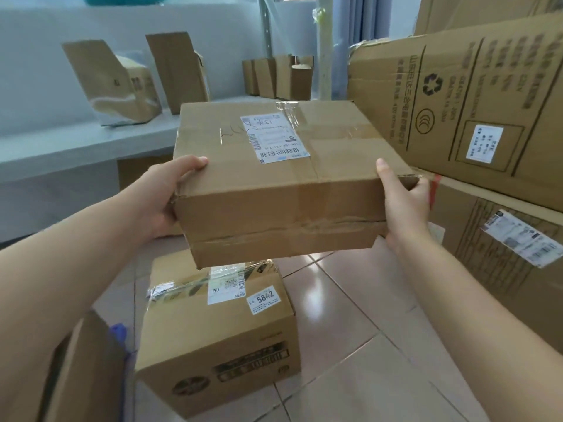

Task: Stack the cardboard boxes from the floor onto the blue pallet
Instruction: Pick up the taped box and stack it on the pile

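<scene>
Flat cardboard box (283, 178) lifted between my 2 hands, clear of the tiled floor (359, 315).

My left hand (166, 196) and right hand (402, 202) clamp its opposite near corners, thumbs on top; a labelled box (219, 333) sits on the floor below, stacked cartons (475, 111) just right.

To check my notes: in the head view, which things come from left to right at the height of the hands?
left hand → held cardboard box → right hand → stacked large boxes
</scene>
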